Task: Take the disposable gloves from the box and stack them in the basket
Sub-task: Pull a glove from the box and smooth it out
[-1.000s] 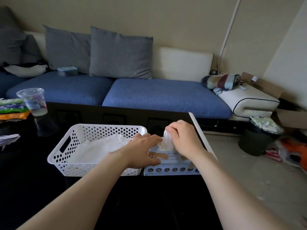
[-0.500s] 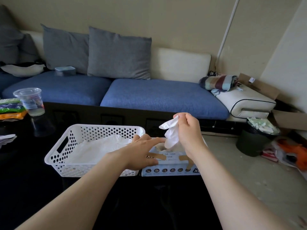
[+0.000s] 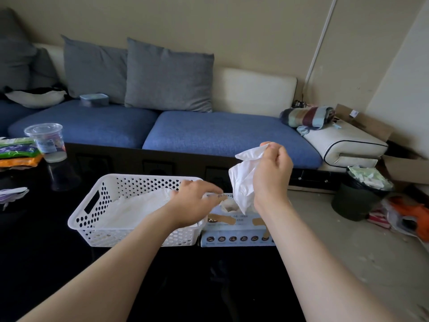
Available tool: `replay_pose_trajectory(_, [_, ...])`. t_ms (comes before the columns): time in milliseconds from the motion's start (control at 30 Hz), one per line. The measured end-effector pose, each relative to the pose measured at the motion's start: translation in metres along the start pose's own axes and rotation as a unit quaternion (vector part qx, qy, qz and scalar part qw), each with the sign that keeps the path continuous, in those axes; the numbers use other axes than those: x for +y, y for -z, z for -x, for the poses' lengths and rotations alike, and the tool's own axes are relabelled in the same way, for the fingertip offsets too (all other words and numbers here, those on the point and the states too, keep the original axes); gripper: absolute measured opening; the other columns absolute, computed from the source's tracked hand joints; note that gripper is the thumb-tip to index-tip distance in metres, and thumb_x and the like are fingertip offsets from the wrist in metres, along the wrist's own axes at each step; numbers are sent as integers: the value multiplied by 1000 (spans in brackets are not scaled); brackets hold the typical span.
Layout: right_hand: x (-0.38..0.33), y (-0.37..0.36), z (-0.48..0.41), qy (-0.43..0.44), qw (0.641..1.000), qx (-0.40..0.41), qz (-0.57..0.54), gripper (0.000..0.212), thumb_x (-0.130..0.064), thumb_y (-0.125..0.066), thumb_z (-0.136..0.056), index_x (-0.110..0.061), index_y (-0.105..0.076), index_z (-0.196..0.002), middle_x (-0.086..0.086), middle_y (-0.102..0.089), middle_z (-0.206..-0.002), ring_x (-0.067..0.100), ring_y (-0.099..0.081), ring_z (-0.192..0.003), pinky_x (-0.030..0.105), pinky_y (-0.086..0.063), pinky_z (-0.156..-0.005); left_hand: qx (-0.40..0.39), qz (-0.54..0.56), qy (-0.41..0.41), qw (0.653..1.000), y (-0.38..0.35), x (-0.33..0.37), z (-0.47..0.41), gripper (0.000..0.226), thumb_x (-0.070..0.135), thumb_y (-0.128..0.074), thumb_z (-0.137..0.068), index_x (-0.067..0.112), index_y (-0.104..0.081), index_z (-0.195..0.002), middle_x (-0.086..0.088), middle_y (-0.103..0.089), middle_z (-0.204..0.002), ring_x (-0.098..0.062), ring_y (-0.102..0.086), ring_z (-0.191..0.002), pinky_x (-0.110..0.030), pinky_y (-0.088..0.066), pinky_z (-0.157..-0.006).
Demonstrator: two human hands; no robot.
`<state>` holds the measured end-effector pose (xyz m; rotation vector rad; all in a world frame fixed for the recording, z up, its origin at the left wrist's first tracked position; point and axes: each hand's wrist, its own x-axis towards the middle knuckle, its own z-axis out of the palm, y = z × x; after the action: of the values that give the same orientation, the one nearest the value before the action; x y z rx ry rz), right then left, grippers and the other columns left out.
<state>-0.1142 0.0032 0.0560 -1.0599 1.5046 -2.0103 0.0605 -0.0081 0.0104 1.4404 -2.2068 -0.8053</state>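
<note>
I see two forearms in my head view, both bare along their whole visible length, from the bottom edge of the frame up to the wrists. Each looks broad near the camera and narrows toward the wrist. They end in bare hands: the left grip point(image 3: 192, 203), its fingertips blurred, and the right grip point(image 3: 271, 173), its knuckles showing as soft ridges.
</note>
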Motion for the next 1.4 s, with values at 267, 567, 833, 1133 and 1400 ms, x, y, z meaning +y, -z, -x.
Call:
replay_pose_trajectory(267, [6,-23,16,-149,985,-78,-24,26,-31,-45,-110,-25,-69,-102,6,-73,-112,26,-71,-107,45,-59,-96,67,311,-38,947,19,14,10,44,44,-53,-106,9,-79,-99,1,-80,-98,-7,-72,-93,-18,-47,-82])
replay_pose_trajectory(567, [3,-16,19,-306,926,-199,-97,30,-45,-57,-91,-16,-61,-85,9,-70,-91,27,-66,-85,44,-51,-82,109,453,-3,885,33,4,9,32,29,-72,-99,-2,-75,-104,-14,-78,-96,-28,-73,-85,-35,-57,-73])
replay_pose_trajectory(833, [10,-3,20,-172,894,-406,82,23,-11,-73,-91,-22,-77,-111,7,-80,-102,21,-74,-89,36,-55,-75,83,481,3,873,42,4,15,31,32,-76,-96,1,-73,-92,-19,-70,-90,-31,-68,-84,-45,-54,-77])
replay_pose_trajectory(1133, [7,6,15,-263,849,-457,26,25,-24,-56,-72,-16,-33,-76,6,-41,-72,21,-40,-67,37,-36,-65,79,510,44,856,48,6,18,35,33,-62,-105,0,-73,-111,-10,-73,-90,-22,-71,-82,-34,-55,-70])
replay_pose_trajectory(1400, [18,5,19,-142,859,-429,243,19,-16,-68,-95,-24,-85,-95,-3,-81,-101,18,-74,-102,39,-60,-95,135,324,112,930,49,-16,18,28,37,-67,-101,11,-77,-100,-6,-72,-92,-23,-67,-85,-27,-54,-58])
